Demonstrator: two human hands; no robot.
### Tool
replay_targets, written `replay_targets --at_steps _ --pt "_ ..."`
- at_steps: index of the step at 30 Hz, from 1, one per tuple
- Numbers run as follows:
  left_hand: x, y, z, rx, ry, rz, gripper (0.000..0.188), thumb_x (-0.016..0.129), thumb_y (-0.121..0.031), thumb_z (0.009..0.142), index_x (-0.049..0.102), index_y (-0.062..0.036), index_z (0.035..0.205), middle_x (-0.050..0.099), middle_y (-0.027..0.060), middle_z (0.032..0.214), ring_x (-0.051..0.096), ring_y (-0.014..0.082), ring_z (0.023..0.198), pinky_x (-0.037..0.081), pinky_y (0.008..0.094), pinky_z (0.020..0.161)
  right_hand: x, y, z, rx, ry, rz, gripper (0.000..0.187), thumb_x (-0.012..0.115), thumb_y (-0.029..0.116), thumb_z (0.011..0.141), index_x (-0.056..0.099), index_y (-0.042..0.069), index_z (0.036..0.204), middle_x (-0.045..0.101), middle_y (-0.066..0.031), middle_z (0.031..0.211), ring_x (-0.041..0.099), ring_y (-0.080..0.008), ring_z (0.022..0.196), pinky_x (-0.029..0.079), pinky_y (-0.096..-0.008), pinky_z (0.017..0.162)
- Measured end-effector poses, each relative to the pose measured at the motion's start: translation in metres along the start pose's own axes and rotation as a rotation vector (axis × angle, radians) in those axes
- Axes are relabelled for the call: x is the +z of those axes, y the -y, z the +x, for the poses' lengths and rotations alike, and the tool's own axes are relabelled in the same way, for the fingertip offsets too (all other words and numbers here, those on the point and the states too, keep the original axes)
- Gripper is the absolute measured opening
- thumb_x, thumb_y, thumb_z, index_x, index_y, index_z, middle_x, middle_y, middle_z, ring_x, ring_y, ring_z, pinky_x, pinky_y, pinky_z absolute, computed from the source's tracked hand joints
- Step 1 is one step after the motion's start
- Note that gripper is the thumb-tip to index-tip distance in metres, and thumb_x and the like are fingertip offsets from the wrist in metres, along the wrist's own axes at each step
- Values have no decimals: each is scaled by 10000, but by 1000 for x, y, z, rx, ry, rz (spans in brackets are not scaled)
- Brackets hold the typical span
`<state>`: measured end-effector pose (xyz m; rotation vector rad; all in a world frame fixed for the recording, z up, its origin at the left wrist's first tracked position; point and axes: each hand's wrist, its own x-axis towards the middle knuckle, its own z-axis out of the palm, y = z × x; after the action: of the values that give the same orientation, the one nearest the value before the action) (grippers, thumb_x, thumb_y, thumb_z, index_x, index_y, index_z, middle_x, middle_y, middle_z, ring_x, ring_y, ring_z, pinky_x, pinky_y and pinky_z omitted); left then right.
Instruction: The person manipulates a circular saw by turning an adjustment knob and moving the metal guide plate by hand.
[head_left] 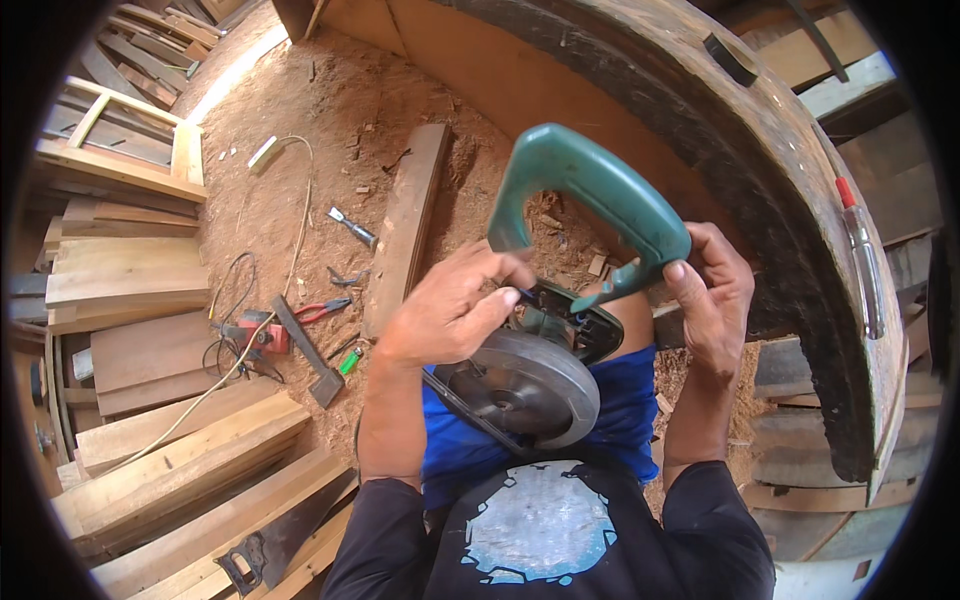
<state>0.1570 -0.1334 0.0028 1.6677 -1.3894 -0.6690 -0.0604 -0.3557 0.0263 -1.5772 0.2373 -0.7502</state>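
A circular saw (pixel 530 385) with a dark grey round guard rests on my lap. Its handle housing (pixel 600 330) is opened up, with dark inner parts showing. My right hand (pixel 715 295) grips one end of a green curved handle cover (pixel 600 185), thumb and fingers closed on it. The cover stands tilted above the open housing, its lower tip close to it. My left hand (pixel 445 305) is over the housing's left side, by the cover's other end. Its thumb and forefinger are pinched together; whatever is between them is too small to make out.
On the sawdust floor lie a plank (pixel 410 230), red-handled pliers (pixel 325 309), a hammer (pixel 305 350), a green screwdriver (pixel 350 361) and a corded red device (pixel 264 333). Stacked boards (pixel 190 450) and a handsaw (pixel 255 562) are at left. A curved wooden edge (pixel 790 150) rises at right.
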Motion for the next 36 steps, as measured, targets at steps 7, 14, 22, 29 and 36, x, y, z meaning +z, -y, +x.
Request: replay_targets --at_steps 7,14,22,29,36 --pt "16 42 -5 -143 -173 -591 365 636 -111 1048 569 44 1372 634 155 1327 626 194 1212 500 361 1076 -22 -9 -34 147 -6 -237 229 723 109 999 705 -43 1168 685 -44 996 631 -112 988 495 -279 919" --pt "17 44 -1 -247 -39 -757 539 623 -220 1106 444 61 1531 593 175 1450 589 244 1345 457 413 1161 -25 -28 -47 258 50 -116 235 719 90 1009 699 -51 1196 733 -59 1020 670 -121 955 535 -301 894" --pt "19 47 -1 -248 -16 -764 503 630 -246 1107 521 48 1501 628 110 1391 617 185 1268 496 367 1096 -18 -43 -48 289 138 11 298 691 59 1028 675 -66 1298 708 -132 1288 672 -165 1107 550 -352 1011" --pt "17 50 -3 -306 -44 -656 430 655 -198 1086 591 40 1439 698 75 1281 661 149 1156 537 314 1011 -11 -42 -45 264 206 -72 246 730 66 985 707 -53 1200 726 -99 1104 678 -151 1005 548 -323 889" --pt "16 49 2 -269 -81 -583 408 703 -173 1058 649 44 1399 730 63 1136 725 120 947 600 276 834 -12 -41 -47 120 237 -383 353 781 48 913 735 -12 1258 778 -183 1079 760 -242 834 588 -346 804"
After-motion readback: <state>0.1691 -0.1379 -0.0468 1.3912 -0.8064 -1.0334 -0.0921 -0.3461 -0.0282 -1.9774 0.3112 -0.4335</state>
